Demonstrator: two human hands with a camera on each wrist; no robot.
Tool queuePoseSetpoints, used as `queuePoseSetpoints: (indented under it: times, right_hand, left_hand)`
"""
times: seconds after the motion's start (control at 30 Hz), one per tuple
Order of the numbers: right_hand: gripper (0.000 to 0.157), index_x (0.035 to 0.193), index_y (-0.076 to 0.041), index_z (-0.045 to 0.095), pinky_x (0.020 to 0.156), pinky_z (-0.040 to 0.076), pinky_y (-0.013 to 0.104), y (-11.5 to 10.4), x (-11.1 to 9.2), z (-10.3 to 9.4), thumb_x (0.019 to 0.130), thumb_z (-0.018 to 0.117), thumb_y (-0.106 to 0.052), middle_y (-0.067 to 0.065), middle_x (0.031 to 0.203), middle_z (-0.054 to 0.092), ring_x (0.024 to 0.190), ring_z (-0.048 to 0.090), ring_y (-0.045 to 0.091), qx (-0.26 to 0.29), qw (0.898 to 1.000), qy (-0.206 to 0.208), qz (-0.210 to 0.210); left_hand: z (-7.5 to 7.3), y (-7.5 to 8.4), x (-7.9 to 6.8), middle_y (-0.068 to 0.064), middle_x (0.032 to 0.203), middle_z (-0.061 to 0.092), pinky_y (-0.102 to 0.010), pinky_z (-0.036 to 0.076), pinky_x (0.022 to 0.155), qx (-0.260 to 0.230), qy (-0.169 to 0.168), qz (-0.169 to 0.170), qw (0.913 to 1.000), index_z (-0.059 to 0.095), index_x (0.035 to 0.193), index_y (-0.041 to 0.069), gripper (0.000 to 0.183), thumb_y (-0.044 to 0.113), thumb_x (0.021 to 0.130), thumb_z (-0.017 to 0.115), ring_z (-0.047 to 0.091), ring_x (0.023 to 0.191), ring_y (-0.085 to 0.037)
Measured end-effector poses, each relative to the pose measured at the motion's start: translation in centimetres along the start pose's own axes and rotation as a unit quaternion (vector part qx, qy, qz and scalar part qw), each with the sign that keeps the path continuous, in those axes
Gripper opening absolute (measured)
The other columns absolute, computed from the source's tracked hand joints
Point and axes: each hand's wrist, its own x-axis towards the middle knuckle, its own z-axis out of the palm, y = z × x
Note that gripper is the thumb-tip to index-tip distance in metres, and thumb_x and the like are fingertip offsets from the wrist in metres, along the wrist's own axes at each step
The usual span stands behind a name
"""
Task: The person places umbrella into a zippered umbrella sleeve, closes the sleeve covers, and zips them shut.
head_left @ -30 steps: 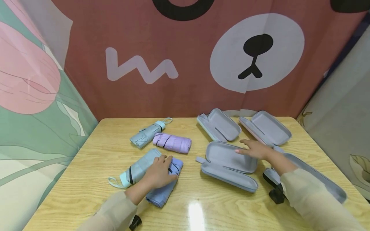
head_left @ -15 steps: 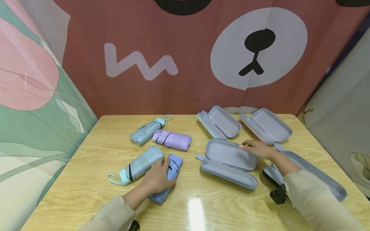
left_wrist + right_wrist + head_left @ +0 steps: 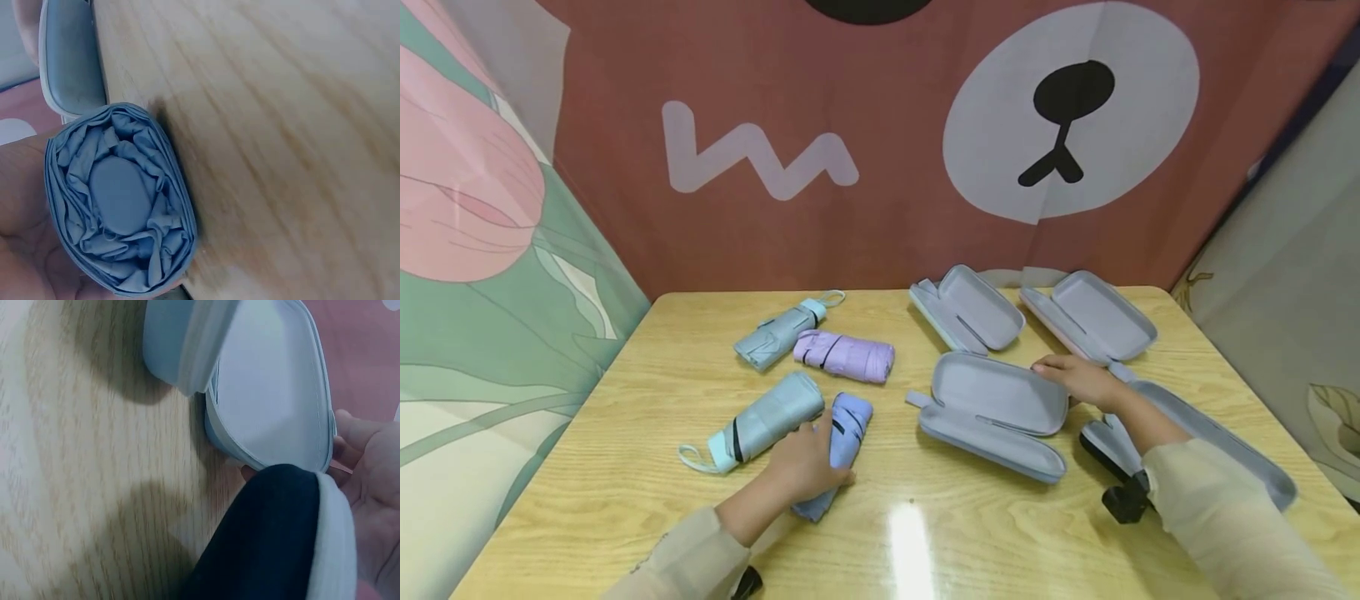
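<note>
My left hand grips a folded blue umbrella that slants across the table. In the left wrist view, the end of this rolled umbrella faces the camera, with the palm along its side. An unfolded grey zip case sits right of centre, its shell spread into two halves. My right hand holds that case's far right corner. In the right wrist view, the thumb lies at the rim of the case and a fingertip shows beneath its edge. Other fingers are hidden behind the shell.
A light teal umbrella lies beside the blue one; behind are another teal umbrella and a purple umbrella. Two spread cases stand at the back. A long case lies under the right forearm.
My right hand has moved from above the grey case to its right corner and taken hold there. My left hand has closed around the blue umbrella and shifted slightly toward its near end.
</note>
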Motion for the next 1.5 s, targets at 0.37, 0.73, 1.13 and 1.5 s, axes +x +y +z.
queuePoseSetpoints:
  times: [0.37, 0.73, 1.13, 1.5]
  right_hand:
    - [0.05, 0.127, 0.009, 0.032, 0.074, 0.044, 0.046, 0.6, -0.5, -0.1, 0.093, 0.036, -0.028, 0.032, 0.129, 0.025, 0.117, 0.023, 0.046, 0.06, 0.998, -0.007, 0.013]
    - [0.043, 0.125, 0.01, 0.033, 0.072, 0.045, 0.044, 0.7, -0.8, 0.2, 0.093, 0.037, -0.018, 0.032, 0.128, 0.025, 0.113, 0.028, 0.046, 0.086, 0.996, -0.002, 0.014]
    - [0.047, 0.128, 0.01, 0.031, 0.075, 0.044, 0.046, 0.8, -1.1, 0.4, 0.092, 0.041, -0.02, 0.033, 0.129, 0.023, 0.114, 0.028, 0.046, 0.109, 0.994, 0.002, 0.001]
    - [0.046, 0.126, 0.01, 0.035, 0.076, 0.043, 0.046, 0.8, -0.8, 1.0, 0.091, 0.044, -0.02, 0.031, 0.13, 0.023, 0.115, 0.027, 0.045, 0.137, 0.99, 0.023, -0.012]
  left_hand:
    - [-0.4, 0.1, 0.1, -0.021, 0.088, 0.052, -0.043, 0.044, 0.059, -0.002, 0.003, -0.011, 0.9999, 0.045, 0.107, -0.012, 0.077, 0.041, 0.06, 0.073, 0.053, 0.077, -0.035]
    - [-0.2, -1.4, 0.8, -0.017, 0.092, 0.054, -0.042, 0.044, 0.061, -0.033, 0.002, 0.03, 0.999, 0.046, 0.11, -0.007, 0.067, 0.036, 0.063, 0.069, 0.054, 0.08, -0.032]
    - [-0.6, -1.0, 1.3, -0.005, 0.08, 0.054, -0.033, 0.042, 0.056, -0.119, 0.014, 0.051, 0.9915, 0.048, 0.107, 0.001, 0.064, 0.029, 0.057, 0.075, 0.05, 0.066, -0.018]
    - [-1.2, -0.6, 2.0, -0.008, 0.091, 0.056, -0.033, 0.044, 0.062, -0.158, 0.028, 0.071, 0.9844, 0.046, 0.113, 0.001, 0.066, 0.023, 0.058, 0.075, 0.052, 0.073, -0.018]
